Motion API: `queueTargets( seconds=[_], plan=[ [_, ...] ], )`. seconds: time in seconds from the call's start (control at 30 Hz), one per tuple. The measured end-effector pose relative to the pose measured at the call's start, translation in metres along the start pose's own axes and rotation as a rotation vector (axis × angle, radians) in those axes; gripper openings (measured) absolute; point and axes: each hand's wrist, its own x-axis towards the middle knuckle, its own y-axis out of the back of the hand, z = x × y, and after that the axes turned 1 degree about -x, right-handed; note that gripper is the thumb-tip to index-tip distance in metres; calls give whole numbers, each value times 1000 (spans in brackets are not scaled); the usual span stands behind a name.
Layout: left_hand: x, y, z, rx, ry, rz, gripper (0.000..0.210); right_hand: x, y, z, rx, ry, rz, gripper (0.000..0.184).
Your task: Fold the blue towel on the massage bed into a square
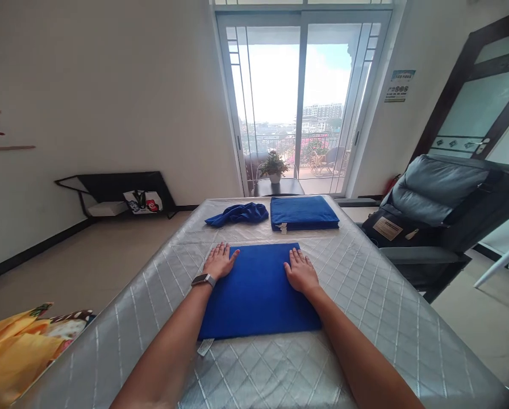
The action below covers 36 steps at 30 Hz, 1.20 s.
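A flat, folded blue cloth [261, 295] lies in front of me on the silver quilted mattress [365, 318], with a white tag [205, 346] sticking out at its near left corner. My left hand [218, 261], with a watch on the wrist, rests flat on the cloth's far left corner, fingers stretched out. On the far right edge lies my right hand [302, 270], palm down and fingers extended. Behind the cloth sits a neat stack of folded blue cloths [303, 211]. Left of that stack is a crumpled blue cloth [240, 214].
A dark armchair [429, 193] with a black bag [386, 227] stands to the right. At lower left is a yellow patterned fabric pile [20, 346]. A potted plant [274, 166] stands beyond the mattress, before a sliding glass door [299, 102]. A black rack [122, 190] is by the left wall.
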Motion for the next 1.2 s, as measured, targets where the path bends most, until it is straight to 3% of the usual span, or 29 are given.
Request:
queueTargets(
  seconds=[0.07,0.17,0.33,0.43,0.53,0.63,0.97,1.07,1.2],
  plan=[
    [1,8,14,-17,-16,65,76,1,-1,0,16,0,-3,68],
    [-3,12,63,-62,-201,94,74,1,-1,0,33,3,8,68],
    [-20,-9,165,-88,-598,91,58,-2,-3,3,17,39,8,66],
    [-25,-21,186,-101,-671,78,53,-4,-2,5,-9,77,-1,66],
    [-26,-26,174,-99,-615,50,55,-3,-1,5,0,60,3,65],
    [-24,-25,142,-85,-510,27,62,-1,0,2,20,18,3,67],
    [-16,-25,-17,-2,-182,-4,77,2,-5,4,3,10,13,69],
    [-17,-28,-31,-25,-171,7,79,2,-4,4,-20,9,-1,69],
    [-21,-23,-23,-64,-149,1,81,3,-4,3,-65,-1,-16,69]
  ],
)
